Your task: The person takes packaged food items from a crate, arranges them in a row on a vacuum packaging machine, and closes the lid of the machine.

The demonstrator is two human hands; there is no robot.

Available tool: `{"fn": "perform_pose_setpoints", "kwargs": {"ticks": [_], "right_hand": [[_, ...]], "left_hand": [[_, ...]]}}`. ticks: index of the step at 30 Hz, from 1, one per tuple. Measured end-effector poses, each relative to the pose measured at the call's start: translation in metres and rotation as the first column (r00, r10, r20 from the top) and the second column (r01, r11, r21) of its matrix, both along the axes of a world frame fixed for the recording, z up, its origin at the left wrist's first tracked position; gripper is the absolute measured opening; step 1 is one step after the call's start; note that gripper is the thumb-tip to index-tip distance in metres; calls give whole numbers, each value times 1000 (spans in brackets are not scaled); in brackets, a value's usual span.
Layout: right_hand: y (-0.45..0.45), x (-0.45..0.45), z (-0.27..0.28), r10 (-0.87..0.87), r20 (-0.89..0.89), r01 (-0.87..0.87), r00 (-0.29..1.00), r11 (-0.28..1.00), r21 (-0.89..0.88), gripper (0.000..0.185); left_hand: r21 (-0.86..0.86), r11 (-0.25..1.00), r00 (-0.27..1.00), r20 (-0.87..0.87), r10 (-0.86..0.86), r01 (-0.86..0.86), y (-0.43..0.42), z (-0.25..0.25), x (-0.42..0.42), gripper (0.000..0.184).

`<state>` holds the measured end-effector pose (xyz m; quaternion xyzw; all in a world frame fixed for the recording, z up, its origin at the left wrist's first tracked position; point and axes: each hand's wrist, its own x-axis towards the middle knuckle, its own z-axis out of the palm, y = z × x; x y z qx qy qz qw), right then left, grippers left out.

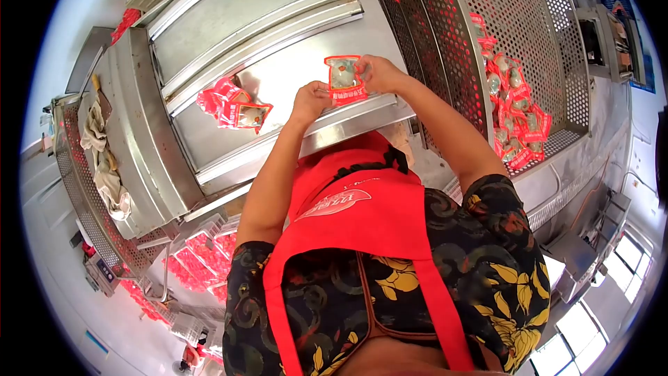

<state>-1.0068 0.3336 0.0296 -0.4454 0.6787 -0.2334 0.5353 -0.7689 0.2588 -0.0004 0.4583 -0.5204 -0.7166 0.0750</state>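
Between my two hands is a red-edged clear packet [344, 78] with a pale greenish, egg-like item inside and white print along its lower band. My left hand [312, 101] pinches its lower left edge. On the upper right side, the fingers of my right hand [381, 74] are closed on the same packet. Both hands are above the near side of a steel work surface [292, 69]. Further left on this surface lies a small heap of similar red packets [235, 106].
To the right, a perforated metal bin [567, 101] holds several similar red packets [518, 115]. A raised steel rail [257, 31] crosses the work surface. At the left stands a steel housing [146, 118] with cloths [104, 157] beside it. Crates of red packets [202, 257] sit below left.
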Motion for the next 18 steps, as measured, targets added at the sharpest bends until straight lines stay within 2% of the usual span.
{"fn": "perform_pose_setpoints", "kwargs": {"ticks": [1,3,4,6,8,10,12,14,16,18], "right_hand": [[0,0,2,-1,1,1,1000,1000,2,45],[0,-2,7,-58,235,37,970,995,93,47],[0,-2,1,-63,233,43,970,995,92,47],[1,-1,-17,-20,-35,14,999,987,-160,46],[2,-2,-15,22,-52,-29,998,987,-155,46],[0,-5,-6,66,-68,-75,996,986,-151,45],[-4,-12,9,90,31,-94,995,981,170,41],[-5,-13,0,41,87,-54,995,986,157,38],[0,-15,-5,-11,137,-10,991,989,150,36],[8,-13,-9,31,-195,-61,980,987,-146,31]], "left_hand": [[12,1000,1000,-9,17,-16,0,1,-2,31],[-15,999,999,26,36,-36,-1,4,-6,30],[-44,998,997,58,57,-55,-2,9,-9,30],[-61,995,995,47,84,-81,-1,16,-12,29],[-78,990,992,37,117,-114,1,12,-11,28],[46,998,999,-10,50,-49,2,1,-5,28],[62,996,998,-29,63,-61,5,3,-6,26],[80,994,996,-49,74,-70,4,15,-9,23],[124,992,997,76,10,-19,-3,25,-13,15],[86,996,999,51,-16,11,0,11,-17,13]]}}
